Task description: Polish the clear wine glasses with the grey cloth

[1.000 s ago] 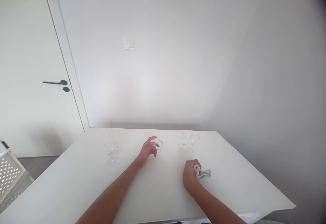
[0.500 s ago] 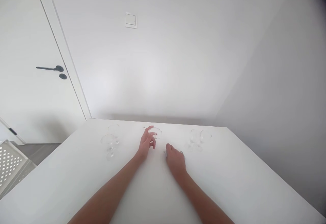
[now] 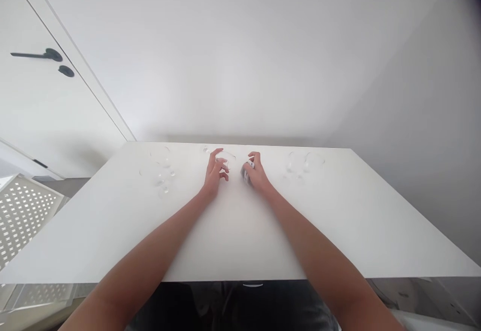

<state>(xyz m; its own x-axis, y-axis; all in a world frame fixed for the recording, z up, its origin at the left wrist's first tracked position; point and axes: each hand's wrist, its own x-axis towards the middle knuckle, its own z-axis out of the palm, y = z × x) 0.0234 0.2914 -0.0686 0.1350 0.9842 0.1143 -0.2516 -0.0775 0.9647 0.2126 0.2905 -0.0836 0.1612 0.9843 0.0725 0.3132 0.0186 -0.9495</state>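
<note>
A clear drinking glass (image 3: 233,157) is near the middle of the desk's (image 3: 240,240) far edge, its rim turned toward the right side; it is so transparent that its full outline is hard to make out. The person's left hand (image 3: 215,172) has its fingers bent around the bowl, gripping it from the left. Just beside it, the right hand (image 3: 257,171) is closed around a bunched grey cloth (image 3: 245,173), thumb across the fabric; whether the cloth touches the glass cannot be told. Toward the far left corner stand a pair of clear stemmed glasses (image 3: 159,176), close together, and toward the far right corner another clear pair (image 3: 297,164). Beyond the far edge rises a pale wall (image 3: 233,70). Past the left edge are a white door (image 3: 37,100) with a black lever handle (image 3: 35,55) and, lower down, a perforated white panel (image 3: 22,210).
</note>
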